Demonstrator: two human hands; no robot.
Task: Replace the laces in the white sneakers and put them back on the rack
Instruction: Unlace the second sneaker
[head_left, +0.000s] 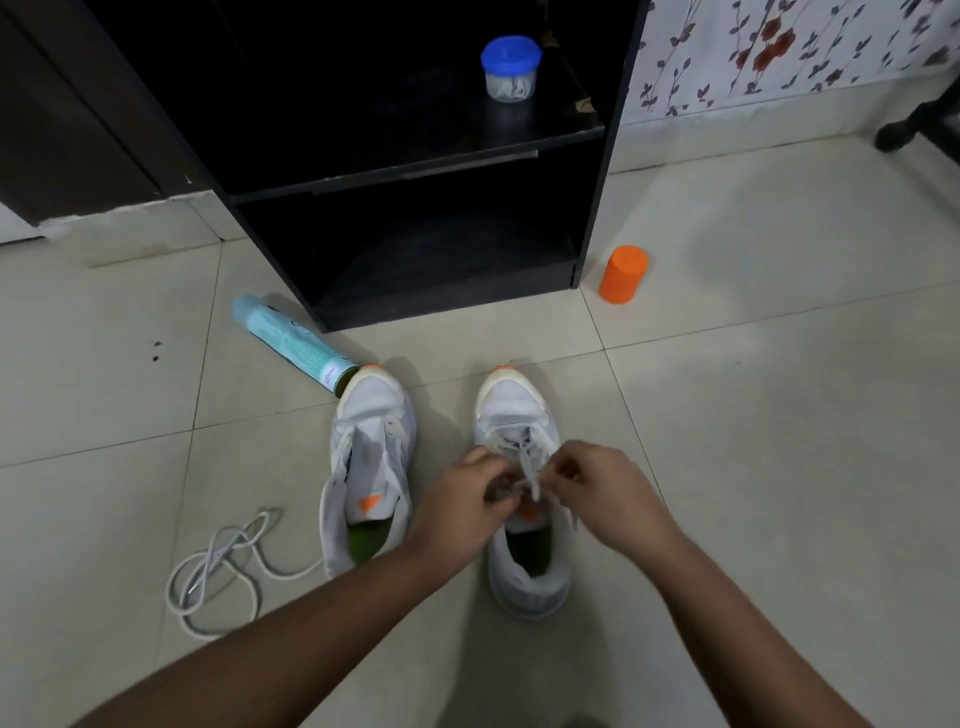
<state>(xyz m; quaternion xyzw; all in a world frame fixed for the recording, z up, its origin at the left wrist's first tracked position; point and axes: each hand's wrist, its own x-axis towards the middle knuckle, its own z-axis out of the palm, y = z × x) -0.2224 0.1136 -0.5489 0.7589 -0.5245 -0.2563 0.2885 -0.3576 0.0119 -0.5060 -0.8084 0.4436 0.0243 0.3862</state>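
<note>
Two white sneakers with orange toe tips stand side by side on the tiled floor, toes pointing at a black rack (597, 218). The left sneaker (371, 457) has no lace in it and its tongue is pulled open. A loose white lace (218, 566) lies coiled on the floor to its left. The right sneaker (522, 415) carries a white lace (529, 467) through its eyelets. My left hand (462, 499) and my right hand (597, 488) meet over its tongue, each pinching part of that lace.
A clear jar with a blue lid (510, 67), holding something white, stands on the rack's upper shelf. A pale blue spray can (291, 343) lies on the floor touching the left sneaker's toe. An orange cylinder (622, 274) stands right of the rack. A dark furniture leg (904, 130) is at far right.
</note>
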